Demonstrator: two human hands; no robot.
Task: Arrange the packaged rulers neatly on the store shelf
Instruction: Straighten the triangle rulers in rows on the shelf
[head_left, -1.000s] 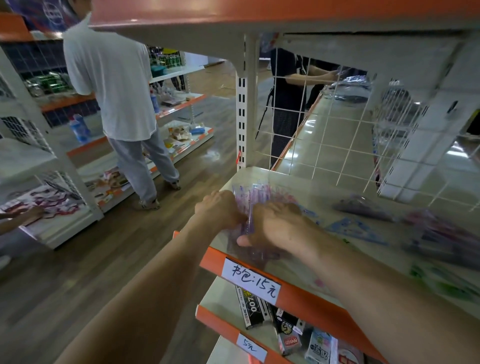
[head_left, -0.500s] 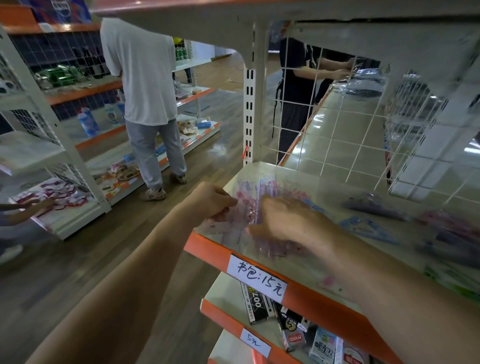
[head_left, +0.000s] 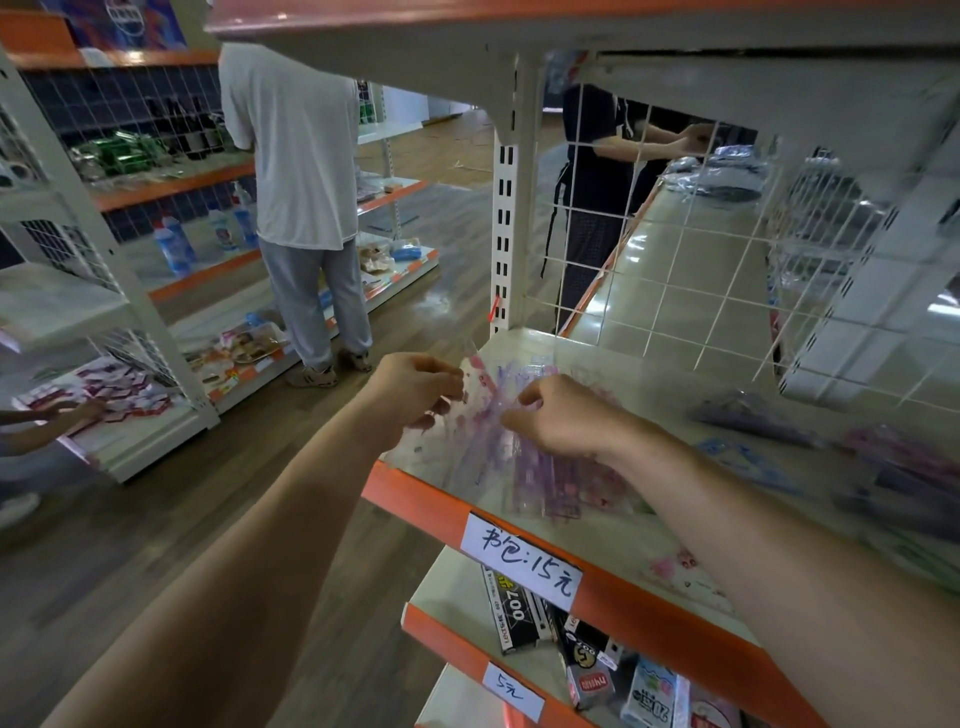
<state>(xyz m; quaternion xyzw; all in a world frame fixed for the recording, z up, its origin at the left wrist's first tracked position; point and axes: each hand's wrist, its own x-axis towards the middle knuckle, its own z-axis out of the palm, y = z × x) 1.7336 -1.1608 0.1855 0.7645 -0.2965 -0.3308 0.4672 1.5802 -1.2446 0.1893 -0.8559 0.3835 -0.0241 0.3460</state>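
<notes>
Clear packets of pink and purple rulers (head_left: 524, 457) lie in a stack at the left end of a cream shelf (head_left: 613, 374) with an orange front edge. My left hand (head_left: 415, 389) pinches the left side of the top packet, lifting its edge. My right hand (head_left: 561, 415) pinches the same packet from the right, fingers curled over the plastic. More ruler packets (head_left: 753, 415), blurred, lie loose farther right along the shelf.
A white wire grid (head_left: 675, 260) backs the shelf, and a white upright post (head_left: 506, 208) stands at its left end. A handwritten price label (head_left: 522, 561) sticks to the front edge. Boxed goods (head_left: 587, 654) fill the shelf below. A person in white (head_left: 296, 182) stands in the aisle.
Both hands have lifted off the stack, from pressing on it to pinching the top packet, whose left edge is now raised. The view has shifted a little.
</notes>
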